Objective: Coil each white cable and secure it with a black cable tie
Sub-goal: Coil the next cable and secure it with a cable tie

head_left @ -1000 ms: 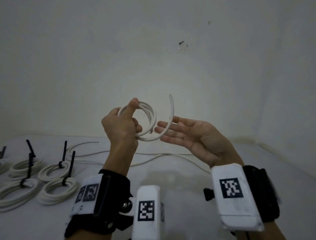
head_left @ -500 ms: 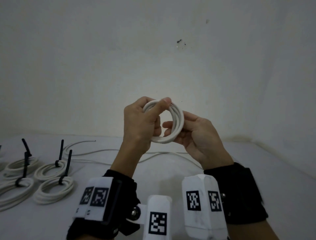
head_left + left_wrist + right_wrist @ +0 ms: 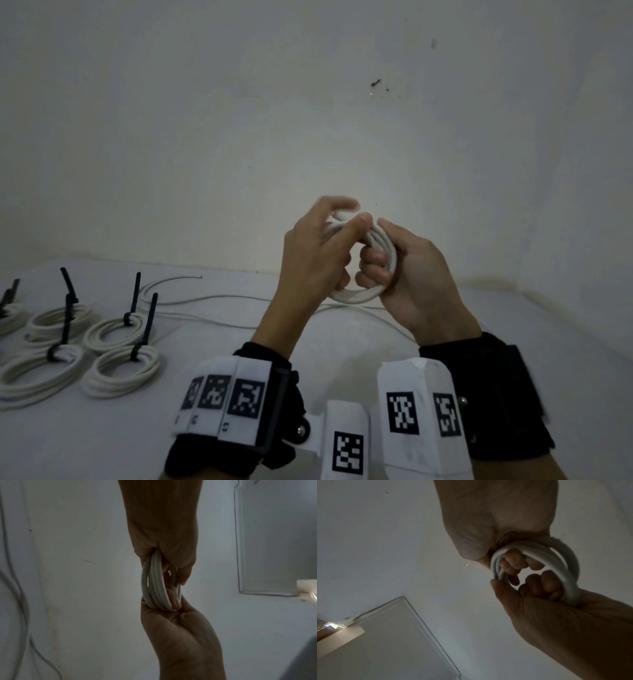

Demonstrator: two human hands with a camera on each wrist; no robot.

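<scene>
I hold a white cable coil (image 3: 356,295) in the air in front of the wall, above the table. My left hand (image 3: 346,222) grips its top left, with the thumb pressed on the strands and the index finger lifted and blurred. My right hand (image 3: 376,260) has its fingers curled through the ring from the right. The left wrist view shows the coil (image 3: 154,585) edge-on between the two hands. In the right wrist view the coil (image 3: 563,566) has fingers of both hands hooked through it. No black tie is on this coil.
Several tied coils (image 3: 120,373) with upright black cable ties (image 3: 149,325) lie on the white table (image 3: 513,342) at the left. Loose white cables (image 3: 205,301) trail across the table's back, below my hands. A plain wall stands close behind.
A second ago my right hand lay open beside the coil and the cable's free end stuck up. That end now lies in the ring and both hands grip the coil, shifted right.
</scene>
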